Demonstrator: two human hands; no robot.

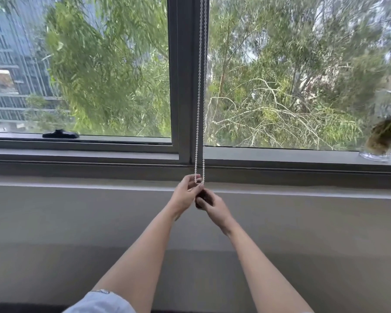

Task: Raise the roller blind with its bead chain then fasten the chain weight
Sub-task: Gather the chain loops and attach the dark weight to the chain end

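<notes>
Nearest me, my right hand (212, 205) sits just below the loop, fingers curled around something dark that I take to be the chain weight (202, 197), mostly hidden. My left hand (185, 195) is just above and beside it, fingertips pinching the bottom of the bead chain (200, 109). The chain runs straight up from that pinch along the window frame (183, 75), so its long axis is vertical. No blind fabric shows over the glass; I judge only the fastening remains.
</notes>
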